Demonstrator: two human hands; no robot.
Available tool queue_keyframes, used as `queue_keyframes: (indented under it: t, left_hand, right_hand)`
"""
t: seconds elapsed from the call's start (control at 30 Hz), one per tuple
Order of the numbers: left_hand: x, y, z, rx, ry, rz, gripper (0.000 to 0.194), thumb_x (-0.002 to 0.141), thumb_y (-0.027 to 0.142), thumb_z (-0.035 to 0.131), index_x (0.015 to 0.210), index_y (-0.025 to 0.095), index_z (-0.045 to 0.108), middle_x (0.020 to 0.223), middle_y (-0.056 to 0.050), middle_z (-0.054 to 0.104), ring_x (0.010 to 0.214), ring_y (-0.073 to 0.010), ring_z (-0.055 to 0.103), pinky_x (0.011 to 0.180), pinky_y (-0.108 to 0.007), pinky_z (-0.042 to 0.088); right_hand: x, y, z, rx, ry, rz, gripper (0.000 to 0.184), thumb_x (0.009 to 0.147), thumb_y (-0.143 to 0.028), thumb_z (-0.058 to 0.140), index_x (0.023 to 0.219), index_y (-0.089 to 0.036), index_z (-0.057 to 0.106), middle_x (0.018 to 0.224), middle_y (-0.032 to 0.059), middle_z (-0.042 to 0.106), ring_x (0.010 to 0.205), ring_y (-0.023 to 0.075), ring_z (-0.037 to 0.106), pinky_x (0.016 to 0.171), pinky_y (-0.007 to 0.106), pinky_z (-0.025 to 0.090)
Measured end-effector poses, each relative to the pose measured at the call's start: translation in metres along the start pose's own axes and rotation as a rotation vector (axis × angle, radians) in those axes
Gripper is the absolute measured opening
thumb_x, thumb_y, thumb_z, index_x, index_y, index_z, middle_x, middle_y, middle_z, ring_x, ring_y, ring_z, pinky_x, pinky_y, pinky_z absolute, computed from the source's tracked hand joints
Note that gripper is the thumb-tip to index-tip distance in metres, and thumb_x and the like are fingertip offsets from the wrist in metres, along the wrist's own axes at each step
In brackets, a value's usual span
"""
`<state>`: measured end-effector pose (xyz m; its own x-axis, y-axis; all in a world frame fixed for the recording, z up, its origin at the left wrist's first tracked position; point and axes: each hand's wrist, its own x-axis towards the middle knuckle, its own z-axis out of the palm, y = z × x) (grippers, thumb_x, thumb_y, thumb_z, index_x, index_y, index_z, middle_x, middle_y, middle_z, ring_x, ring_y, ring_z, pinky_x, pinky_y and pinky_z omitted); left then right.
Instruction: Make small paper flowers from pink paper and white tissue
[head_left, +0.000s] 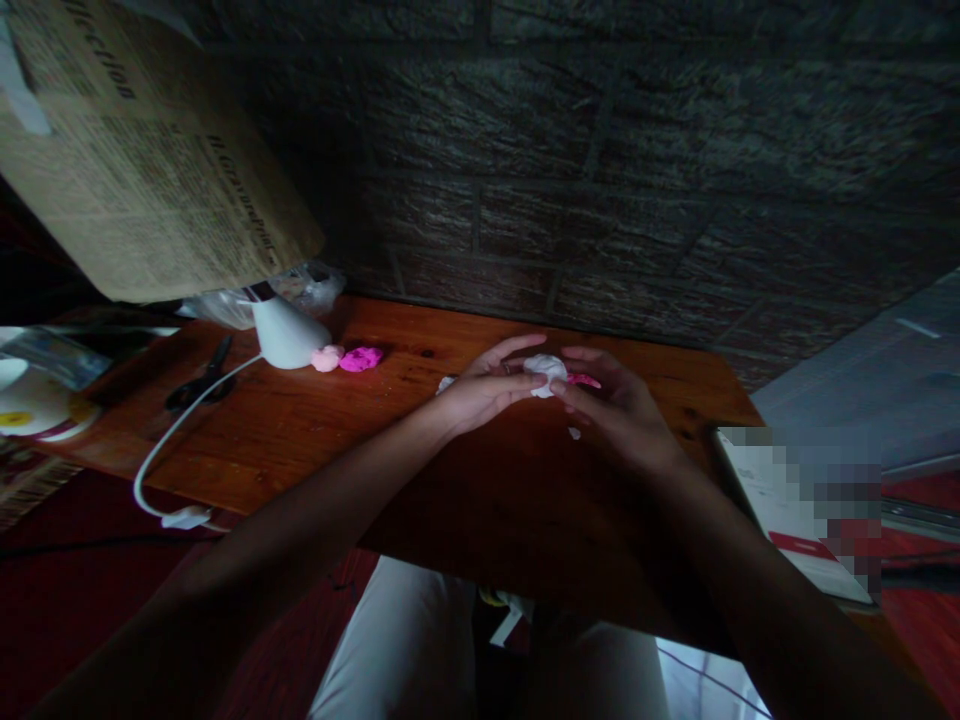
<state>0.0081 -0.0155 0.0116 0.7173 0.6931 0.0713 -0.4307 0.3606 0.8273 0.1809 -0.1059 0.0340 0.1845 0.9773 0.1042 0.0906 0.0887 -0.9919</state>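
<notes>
A crumpled white lump that looks like modelling clay point(546, 374) is held above the table between my two hands. My left hand point(491, 388) grips it from the left, its thumb against the near side and its other fingers stretched out behind. From the right, my right hand point(619, 405) pinches the lump with thumb and fingers. A bright pink piece point(583, 380) shows between the right fingers; whether they hold it or it lies behind them, I cannot tell. A small white bit point(575, 433) lies below the hands, and another white piece point(445, 383) is partly hidden by my left hand.
Pale pink point(327, 358) and magenta lumps point(361, 359) sit beside the white lamp base point(289, 335) with its newsprint shade point(172, 170). Black scissors point(201, 388) and a white cup point(26, 400) are at left. A box-like object point(757, 480) stands right; a brick wall point(525, 220) rises behind.
</notes>
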Motion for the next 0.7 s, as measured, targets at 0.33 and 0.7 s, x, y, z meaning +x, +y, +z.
queue_keyframes:
  t: [0.33, 0.7]
  left_hand:
    - [0.0016, -0.0026, -0.0026, -0.030, 0.025, 0.001, 0.056, 0.068, 0.004, 0.081, 0.120, 0.020, 0.068, 0.099, -0.003, 0.074, 0.093, -0.0133, 0.071, 0.101, -0.035, 0.051]
    - [0.0023, -0.0056, -0.0025, -0.036, 0.015, 0.003, 0.057, 0.067, 0.006, 0.083, 0.120, 0.020, 0.068, 0.098, -0.002, 0.075, 0.092, -0.0124, 0.070, 0.101, -0.034, 0.050]
  right_hand:
    - [0.0009, 0.0000, 0.0002, 0.192, -0.037, 0.121, 0.049, 0.067, -0.037, 0.088, 0.111, -0.026, 0.071, 0.096, 0.0012, 0.072, 0.067, 0.0100, 0.061, 0.052, 0.022, 0.043]
    - [0.0012, 0.0006, 0.0027, 0.231, -0.040, 0.137, 0.048, 0.065, -0.035, 0.089, 0.108, -0.024, 0.070, 0.085, 0.0003, 0.069, 0.065, 0.0108, 0.060, 0.046, 0.020, 0.041]
